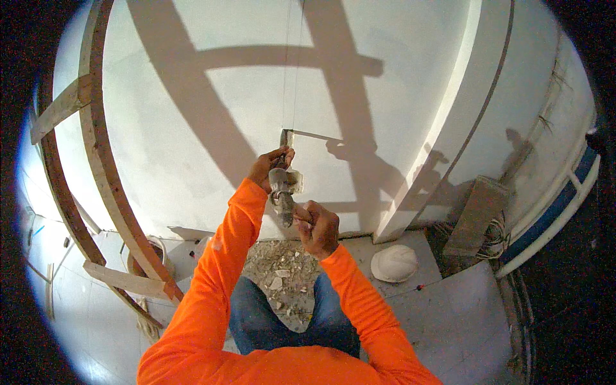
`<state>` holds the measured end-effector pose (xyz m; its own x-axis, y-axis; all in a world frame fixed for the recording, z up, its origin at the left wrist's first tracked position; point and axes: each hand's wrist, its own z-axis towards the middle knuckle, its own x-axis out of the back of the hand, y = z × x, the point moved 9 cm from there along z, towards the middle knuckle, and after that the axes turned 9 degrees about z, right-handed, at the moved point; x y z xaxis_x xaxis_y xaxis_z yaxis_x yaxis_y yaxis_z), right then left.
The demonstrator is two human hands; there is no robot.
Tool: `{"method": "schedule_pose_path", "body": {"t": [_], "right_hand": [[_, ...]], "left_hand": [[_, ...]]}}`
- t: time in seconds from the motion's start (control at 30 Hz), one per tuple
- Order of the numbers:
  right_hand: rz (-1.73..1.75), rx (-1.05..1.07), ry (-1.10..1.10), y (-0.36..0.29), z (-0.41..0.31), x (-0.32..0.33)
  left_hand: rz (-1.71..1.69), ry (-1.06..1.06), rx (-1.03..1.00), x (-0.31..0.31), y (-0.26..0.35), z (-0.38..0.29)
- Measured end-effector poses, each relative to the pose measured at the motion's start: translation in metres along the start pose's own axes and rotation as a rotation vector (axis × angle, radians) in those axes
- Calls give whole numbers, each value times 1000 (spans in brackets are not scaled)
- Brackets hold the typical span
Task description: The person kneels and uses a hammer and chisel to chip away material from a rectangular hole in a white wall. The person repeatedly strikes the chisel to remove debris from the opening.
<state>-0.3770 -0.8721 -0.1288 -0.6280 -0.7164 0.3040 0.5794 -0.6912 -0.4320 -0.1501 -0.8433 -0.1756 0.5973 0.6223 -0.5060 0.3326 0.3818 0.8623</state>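
Observation:
My left hand (267, 166) grips a dark chisel (284, 138) held upright along the white wall (231, 106). The chisel's upper end sits in a narrow slot (290, 139) cut into the plaster, under two thin vertical lines drawn on the wall. My right hand (318, 228) is closed around the short wooden handle of a hammer (281, 195). The worn, dusty hammer head is just below my left hand, near the chisel's lower end; whether they touch is unclear. Beside the head, a squarish recess (297, 182) opens in the wall, partly hidden by the hammer.
Broken plaster (276, 284) lies on the floor between my knees. A wooden ladder-like frame (98, 130) leans at left, with a bucket (163, 255) behind it. To the right are a white hard hat (394, 263), a leaning board (476, 216) and coiled cable (495, 236).

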Motion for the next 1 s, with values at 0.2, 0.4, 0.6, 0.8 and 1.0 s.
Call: {"method": "schedule_pose_path", "body": {"t": [0.2,0.4,0.6,0.8,1.0], "right_hand": [[43,8,9,0,-7,7],[-163,-268,-93,52,5,-7],[-88,-191,-101,41,-7,-6],[-19,-112,-76,28,-12,2],[49,-70,115,18,-7,19]], "left_hand": [[-3,-45,-28,-4,-1,5],[-51,-189,-111,-9,5,13],[-269,-60,114,-5,-17,14],[-127,-147,17,-14,-9,12],[-118,-171,-128,-8,10,21]]}}
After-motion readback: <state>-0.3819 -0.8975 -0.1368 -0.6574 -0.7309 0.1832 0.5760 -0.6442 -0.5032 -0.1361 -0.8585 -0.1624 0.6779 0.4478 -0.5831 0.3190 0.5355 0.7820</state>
